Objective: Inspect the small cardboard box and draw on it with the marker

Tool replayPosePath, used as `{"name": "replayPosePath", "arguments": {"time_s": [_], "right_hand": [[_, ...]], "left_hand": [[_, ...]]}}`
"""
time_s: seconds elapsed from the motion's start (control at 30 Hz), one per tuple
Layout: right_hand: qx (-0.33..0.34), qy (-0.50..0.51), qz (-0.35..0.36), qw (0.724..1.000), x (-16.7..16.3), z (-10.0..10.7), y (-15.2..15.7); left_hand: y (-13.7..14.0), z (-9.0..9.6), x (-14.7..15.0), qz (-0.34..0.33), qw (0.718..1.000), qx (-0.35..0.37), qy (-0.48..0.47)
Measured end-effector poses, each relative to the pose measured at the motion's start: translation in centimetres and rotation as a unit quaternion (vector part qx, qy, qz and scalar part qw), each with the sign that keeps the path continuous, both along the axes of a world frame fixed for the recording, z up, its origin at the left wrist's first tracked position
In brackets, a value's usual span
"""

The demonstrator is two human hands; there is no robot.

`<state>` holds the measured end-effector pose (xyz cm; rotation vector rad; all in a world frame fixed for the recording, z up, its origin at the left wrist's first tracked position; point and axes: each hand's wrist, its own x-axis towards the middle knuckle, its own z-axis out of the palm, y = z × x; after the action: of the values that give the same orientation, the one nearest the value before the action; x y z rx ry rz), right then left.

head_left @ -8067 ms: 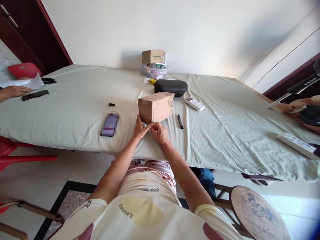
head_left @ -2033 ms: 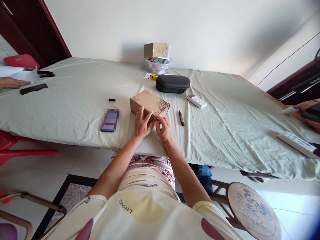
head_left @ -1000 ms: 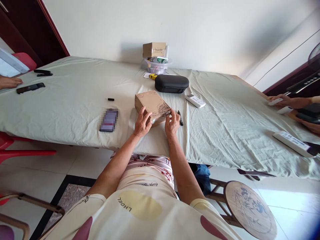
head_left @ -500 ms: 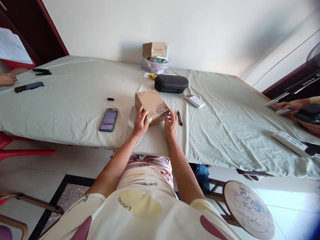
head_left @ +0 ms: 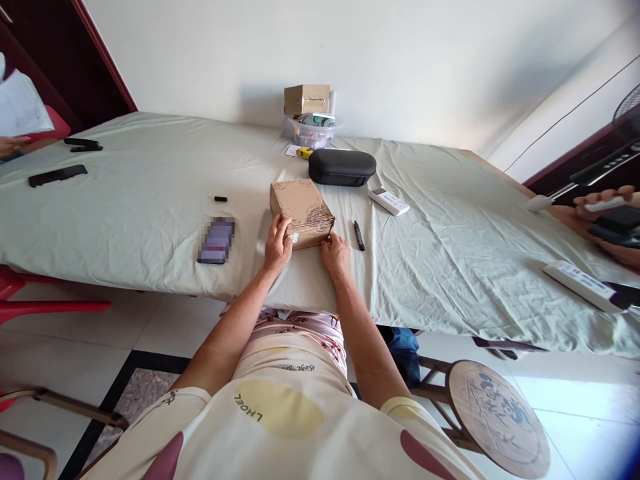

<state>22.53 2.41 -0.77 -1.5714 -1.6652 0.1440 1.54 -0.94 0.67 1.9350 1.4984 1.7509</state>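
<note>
A brown cardboard box (head_left: 303,203) with dark printed lines sits on the cloth-covered table in front of me, its lid down. My left hand (head_left: 278,245) grips its near left corner, fingers on the top edge and thumb at the front face. Low at the near right corner, my right hand (head_left: 336,253) has its fingers curled against the box. A small light label (head_left: 295,237) shows on the front face beside my left thumb. Just right of the box lies a black marker (head_left: 359,236), and its black cap (head_left: 221,199) seems to lie off to the left.
A phone (head_left: 217,241) lies left of the box. Behind it are a black case (head_left: 343,167), a white device (head_left: 389,201), and a plastic tub (head_left: 313,136) carrying another carton (head_left: 307,99). Other people's hands show at both table ends. A round stool (head_left: 497,419) stands below right.
My right hand has slid down from the box's top right corner to its lower front corner. My left hand has shifted slightly left, and the lid's front edge sits flatter.
</note>
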Motion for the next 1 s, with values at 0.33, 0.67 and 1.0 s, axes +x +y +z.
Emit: {"name": "replayPosePath", "arguments": {"time_s": [0.33,0.67,1.0], "right_hand": [[0.087,0.159,0.008,0.983,0.1,1.1,-0.1],[0.168,0.272,0.074,0.945,-0.6,2.1,0.1],[0.024,0.254,0.144,0.956,-3.3,1.8,-0.1]], "left_hand": [[0.2,0.0,-0.5,-0.016,0.997,-0.009,-0.070],[0.4,-0.7,-0.4,0.068,0.995,-0.031,-0.061],[1.1,-1.6,-0.4,0.093,0.987,-0.101,-0.081]]}}
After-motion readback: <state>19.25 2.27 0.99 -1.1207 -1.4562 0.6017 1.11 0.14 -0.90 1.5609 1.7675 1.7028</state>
